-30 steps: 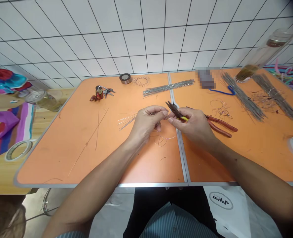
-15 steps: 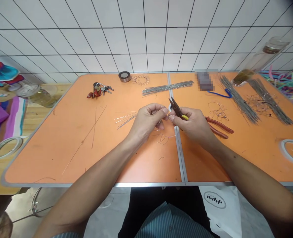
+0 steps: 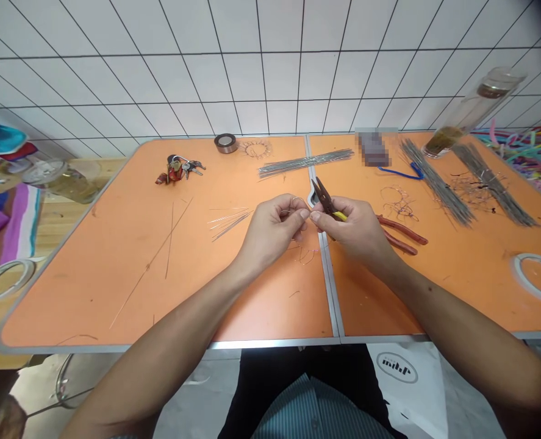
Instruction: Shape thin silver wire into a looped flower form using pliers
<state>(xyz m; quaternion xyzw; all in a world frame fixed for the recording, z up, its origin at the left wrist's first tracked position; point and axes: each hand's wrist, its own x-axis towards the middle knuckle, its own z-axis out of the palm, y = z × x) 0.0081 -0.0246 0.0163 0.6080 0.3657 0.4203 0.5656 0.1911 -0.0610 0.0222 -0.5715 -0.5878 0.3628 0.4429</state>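
My left hand [image 3: 274,225] is closed, thumb and forefinger pinching a thin wire [image 3: 289,211] over the middle of the table. Close beside it, my right hand [image 3: 353,224] grips needle-nose pliers [image 3: 324,195] with yellow handles, the jaws pointing up and away. The right thumb and forefinger tips also press together near the left fingertips; whether they hold the wire too, I cannot tell. Below the hands lies a loop of fine wire [image 3: 305,256]. A second pair of pliers with red handles [image 3: 401,228] rests partly behind my right hand.
Straight wires [image 3: 230,224] lie left of my hands. Wire bundles [image 3: 305,163] lie farther back and at the right [image 3: 439,186]. Keys [image 3: 183,169], dark tape [image 3: 225,143], a glass bottle [image 3: 471,113] and a white tape roll [image 3: 521,274] are around the orange table [image 3: 91,274].
The whole view has shifted slightly. The left fingers have curled a little differently around the wire, while the right hand keeps its hold on the pliers.
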